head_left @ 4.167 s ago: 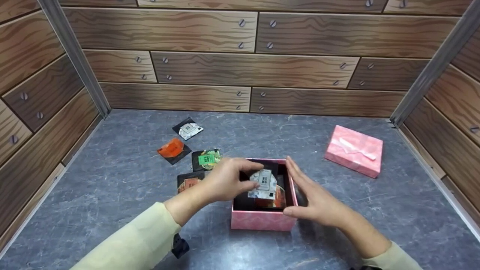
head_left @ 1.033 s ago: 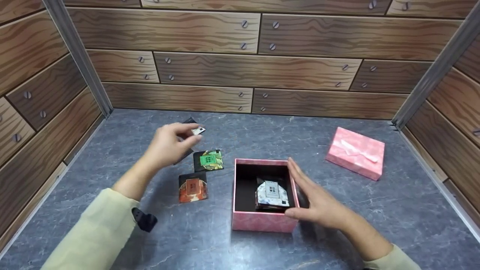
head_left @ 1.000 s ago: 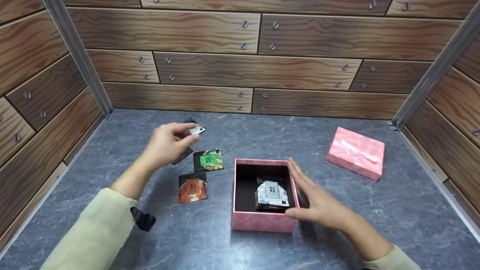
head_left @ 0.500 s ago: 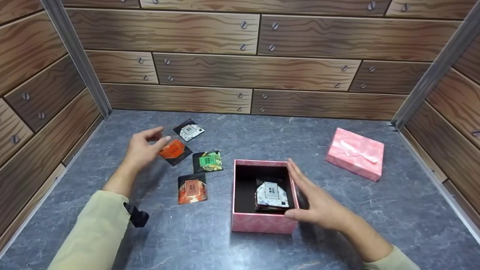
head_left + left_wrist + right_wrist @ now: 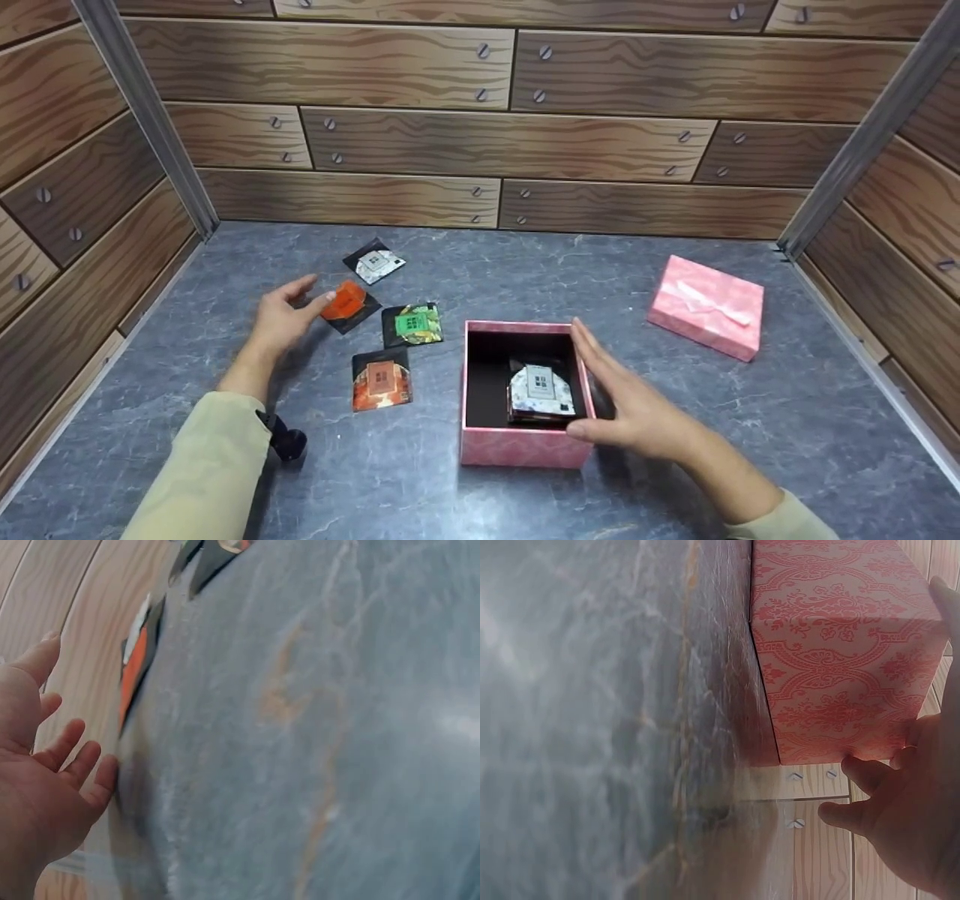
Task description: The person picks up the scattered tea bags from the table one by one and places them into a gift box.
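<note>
My left hand (image 5: 289, 315) is beside an orange-and-black sachet (image 5: 345, 301), its thumb tip at or just over the left edge; contact is unclear. In the left wrist view the fingers (image 5: 79, 765) spread apart and hold nothing. Around it lie a white-and-black sachet (image 5: 377, 262), a green one (image 5: 412, 323) and a red-brown one (image 5: 381, 381). My right hand (image 5: 637, 409) rests along the right side of an uncovered pink box (image 5: 525, 448), thumb at the near corner, fingers extended to the far one. A white-labelled sachet (image 5: 540, 386) tops a small stack inside the box.
A pink lid (image 5: 706, 307) with a bow lies at the back right of the grey marbled table (image 5: 405, 487). Wood-patterned walls (image 5: 420, 142) stand at the back and both sides. A dark wrist device (image 5: 286, 439) sits on the left sleeve.
Earlier my left hand held the white-labelled sachet over the box; it now lies inside. That hand then moved left past the loose sachets, down beside the orange one. My right hand stayed.
</note>
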A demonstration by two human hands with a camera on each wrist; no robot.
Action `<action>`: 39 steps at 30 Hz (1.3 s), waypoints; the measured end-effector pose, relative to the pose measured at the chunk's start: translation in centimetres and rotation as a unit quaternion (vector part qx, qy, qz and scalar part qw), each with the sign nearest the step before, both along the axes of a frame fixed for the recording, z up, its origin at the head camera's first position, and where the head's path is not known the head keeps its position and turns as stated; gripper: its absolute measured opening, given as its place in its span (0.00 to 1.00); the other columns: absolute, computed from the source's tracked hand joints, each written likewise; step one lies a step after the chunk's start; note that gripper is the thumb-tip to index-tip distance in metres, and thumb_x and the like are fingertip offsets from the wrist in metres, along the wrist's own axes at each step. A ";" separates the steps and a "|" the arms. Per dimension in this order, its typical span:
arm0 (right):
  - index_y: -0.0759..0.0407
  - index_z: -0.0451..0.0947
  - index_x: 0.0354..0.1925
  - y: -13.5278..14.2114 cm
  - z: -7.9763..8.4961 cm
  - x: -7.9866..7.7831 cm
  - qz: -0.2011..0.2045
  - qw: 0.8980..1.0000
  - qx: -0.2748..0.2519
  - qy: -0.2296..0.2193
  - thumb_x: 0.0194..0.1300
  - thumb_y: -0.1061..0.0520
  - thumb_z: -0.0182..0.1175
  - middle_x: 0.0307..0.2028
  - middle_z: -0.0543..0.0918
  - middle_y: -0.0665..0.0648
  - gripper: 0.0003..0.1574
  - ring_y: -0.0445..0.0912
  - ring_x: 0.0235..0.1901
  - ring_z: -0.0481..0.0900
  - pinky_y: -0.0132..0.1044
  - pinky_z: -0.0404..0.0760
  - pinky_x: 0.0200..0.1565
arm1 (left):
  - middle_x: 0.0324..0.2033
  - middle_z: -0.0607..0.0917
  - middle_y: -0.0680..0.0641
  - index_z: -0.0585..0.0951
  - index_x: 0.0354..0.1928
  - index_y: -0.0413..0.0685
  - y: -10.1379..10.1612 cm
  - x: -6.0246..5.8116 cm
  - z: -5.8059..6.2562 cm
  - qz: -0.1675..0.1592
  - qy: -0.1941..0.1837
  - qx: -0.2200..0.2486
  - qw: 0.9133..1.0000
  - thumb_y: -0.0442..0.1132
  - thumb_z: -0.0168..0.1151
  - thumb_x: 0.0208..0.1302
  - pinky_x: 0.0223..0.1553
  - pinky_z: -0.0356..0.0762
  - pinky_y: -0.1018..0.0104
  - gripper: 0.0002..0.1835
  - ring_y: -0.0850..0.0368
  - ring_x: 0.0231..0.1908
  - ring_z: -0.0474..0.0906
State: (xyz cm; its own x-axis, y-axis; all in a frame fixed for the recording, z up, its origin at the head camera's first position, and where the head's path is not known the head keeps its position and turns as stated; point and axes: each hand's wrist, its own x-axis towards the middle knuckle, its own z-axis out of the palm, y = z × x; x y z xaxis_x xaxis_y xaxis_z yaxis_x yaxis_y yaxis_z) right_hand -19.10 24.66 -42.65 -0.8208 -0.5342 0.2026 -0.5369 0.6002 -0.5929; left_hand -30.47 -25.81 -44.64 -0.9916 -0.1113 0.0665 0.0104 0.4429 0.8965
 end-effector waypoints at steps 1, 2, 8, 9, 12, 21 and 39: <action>0.50 0.38 0.87 0.0 0.0 0.0 0.002 1.000 -0.002 0.000 0.58 0.39 0.75 0.85 0.39 0.53 0.76 0.67 0.79 0.51 0.73 0.57 0.69 | 0.73 0.71 0.30 0.69 0.77 0.35 0.0 0.0 -0.2 -0.001 -0.002 0.006 1.000 0.44 0.67 0.76 0.73 0.66 0.47 0.35 0.35 0.73 0.68; 0.51 0.39 0.87 0.0 -0.1 0.0 0.004 1.000 -0.004 0.001 0.58 0.39 0.75 0.85 0.39 0.53 0.76 0.66 0.79 0.51 0.73 0.57 0.70 | 0.73 0.71 0.29 0.69 0.77 0.35 0.1 -0.1 -0.4 -0.001 -0.004 0.011 1.000 0.44 0.67 0.76 0.73 0.66 0.48 0.35 0.35 0.73 0.68; 0.52 0.39 0.87 0.0 -0.2 0.0 0.008 1.000 -0.006 0.005 0.59 0.40 0.75 0.85 0.39 0.53 0.75 0.65 0.79 0.52 0.70 0.57 0.71 | 0.74 0.68 0.28 0.67 0.78 0.33 0.3 -0.3 -1.4 -0.011 -0.013 0.006 1.000 0.42 0.68 0.75 0.76 0.61 0.49 0.37 0.36 0.75 0.63; 0.52 0.39 0.87 0.0 -0.1 0.0 0.007 1.000 -0.004 0.004 0.59 0.40 0.75 0.85 0.39 0.53 0.75 0.66 0.79 0.52 0.71 0.57 0.71 | 0.74 0.68 0.28 0.67 0.78 0.33 0.3 -0.4 -1.5 -0.012 -0.014 0.001 1.000 0.42 0.69 0.74 0.77 0.59 0.48 0.37 0.35 0.76 0.62; 0.50 0.38 0.87 0.0 -0.1 0.0 0.006 1.000 0.000 0.004 0.59 0.40 0.75 0.85 0.39 0.53 0.75 0.66 0.79 0.52 0.72 0.57 0.70 | 0.75 0.66 0.28 0.67 0.78 0.34 0.4 -0.5 -1.7 -0.015 -0.020 -0.019 0.999 0.42 0.69 0.74 0.78 0.53 0.45 0.38 0.34 0.77 0.58; 0.52 0.39 0.87 0.0 -0.1 -0.1 0.007 1.000 0.003 0.012 0.59 0.40 0.75 0.85 0.41 0.57 0.75 0.68 0.78 0.54 0.73 0.59 0.69 | 0.75 0.66 0.28 0.66 0.79 0.36 0.5 -0.7 -2.1 -0.027 -0.025 -0.136 0.990 0.47 0.72 0.71 0.77 0.52 0.39 0.42 0.29 0.75 0.58; 0.52 0.40 0.87 0.0 -0.5 -0.2 0.007 1.000 -0.003 0.017 0.58 0.39 0.75 0.85 0.41 0.55 0.75 0.68 0.78 0.53 0.74 0.59 0.69 | 0.75 0.65 0.28 0.65 0.79 0.35 0.5 -0.8 -1.9 -0.032 -0.029 -0.167 0.985 0.46 0.75 0.68 0.76 0.52 0.37 0.45 0.28 0.75 0.57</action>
State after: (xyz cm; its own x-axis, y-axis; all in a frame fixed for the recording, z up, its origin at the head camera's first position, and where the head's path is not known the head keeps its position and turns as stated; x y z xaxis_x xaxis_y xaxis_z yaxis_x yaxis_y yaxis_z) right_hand -19.26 24.64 -43.13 -0.8055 -0.5446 0.2335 -0.5655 0.5888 -0.5776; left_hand -31.28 -25.32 -46.58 -0.9990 -0.0307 0.0326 0.0009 0.7139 0.7003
